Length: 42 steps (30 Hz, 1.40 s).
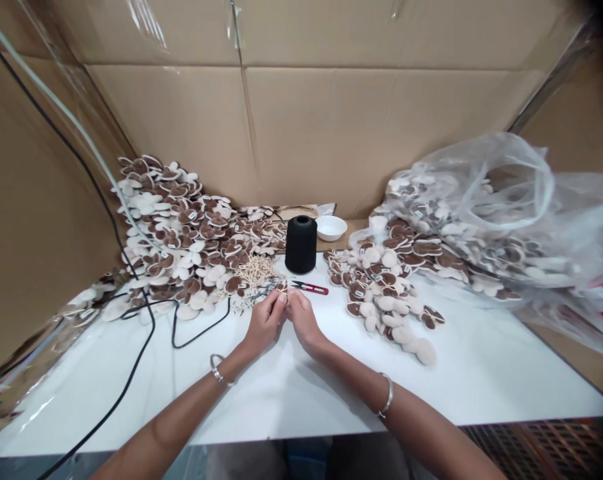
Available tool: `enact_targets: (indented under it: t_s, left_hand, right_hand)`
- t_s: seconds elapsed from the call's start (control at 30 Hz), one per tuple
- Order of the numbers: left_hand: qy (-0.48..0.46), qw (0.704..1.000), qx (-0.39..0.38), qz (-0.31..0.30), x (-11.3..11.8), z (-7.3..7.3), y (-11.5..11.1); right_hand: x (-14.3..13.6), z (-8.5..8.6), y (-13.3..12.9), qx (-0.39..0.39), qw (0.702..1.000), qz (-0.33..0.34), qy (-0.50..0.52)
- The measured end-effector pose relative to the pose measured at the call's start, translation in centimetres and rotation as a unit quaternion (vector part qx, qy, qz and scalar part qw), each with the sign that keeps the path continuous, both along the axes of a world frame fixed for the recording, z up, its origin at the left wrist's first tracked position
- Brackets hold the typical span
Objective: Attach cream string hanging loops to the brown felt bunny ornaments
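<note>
My left hand and my right hand meet near the middle of the white table, fingers pinched together on a small brown and white piece, mostly hidden by the fingers. Just right of the fingertips lies a pair of red-handled thread snips. Behind them stands a black thread cone. A heap of cream cords lies to the left of the cone, with short dark threads beside it.
A large pile of brown and white fuzzy pieces fills the back left. More pieces lie at the right, beside a clear plastic bag. A white bowl sits behind the cone. A black cable crosses the left side.
</note>
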<state>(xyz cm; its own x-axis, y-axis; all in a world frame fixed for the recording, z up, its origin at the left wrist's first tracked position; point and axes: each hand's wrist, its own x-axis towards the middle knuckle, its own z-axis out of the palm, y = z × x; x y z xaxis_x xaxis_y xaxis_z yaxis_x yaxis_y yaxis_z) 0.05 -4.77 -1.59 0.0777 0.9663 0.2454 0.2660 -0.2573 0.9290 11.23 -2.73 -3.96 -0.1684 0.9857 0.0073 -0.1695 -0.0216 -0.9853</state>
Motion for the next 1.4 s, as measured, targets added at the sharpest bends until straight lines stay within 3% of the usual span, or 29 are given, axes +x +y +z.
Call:
enact_targets:
  t_s: [0.2, 0.37, 0.43, 0.53, 0.67, 0.8, 1.07, 1.23, 1.4]
  left_hand:
    - [-0.165, 0.984, -0.061, 0.009, 1.3, -0.2, 0.4]
    - [-0.276, 0.95, -0.144, 0.006, 1.7, -0.2, 1.0]
    - [-0.247, 0.957, -0.147, -0.026, 1.3, 0.2, 1.1]
    - [-0.132, 0.985, -0.095, -0.05, 0.4, 0.7, 1.1]
    - [-0.005, 0.999, -0.051, -0.005, -0.3, 0.8, 0.9]
    - [0.036, 0.999, -0.023, 0.018, -0.1, 0.2, 0.8]
    - [-0.069, 0.995, -0.056, 0.047, 1.4, -0.8, 0.8]
    - [-0.06, 0.995, -0.013, 0.076, 2.0, -1.0, 0.4]
    - [-0.082, 0.994, -0.007, 0.073, 2.0, -1.0, 0.4]
  right_hand:
    - [-0.9, -0.8, 0.5, -0.041, 0.993, -0.044, 0.098]
    - [-0.5, -0.4, 0.5, -0.006, 0.996, -0.059, 0.068]
    - [-0.1, 0.1, 0.3, 0.031, 0.998, -0.061, 0.014]
    - [0.6, 0.9, 0.1, 0.101, 0.99, -0.055, -0.085]
    - [1.0, 1.4, -0.1, 0.14, 0.979, -0.03, -0.148]
    - [0.9, 1.4, -0.2, 0.115, 0.982, -0.014, -0.147]
    - [0.5, 0.9, 0.2, 0.099, 0.991, -0.044, -0.085]
    - [0.0, 0.2, 0.9, 0.003, 0.999, -0.027, 0.029]
    - [-0.6, 0.4, 1.1, -0.101, 0.978, -0.008, 0.181]
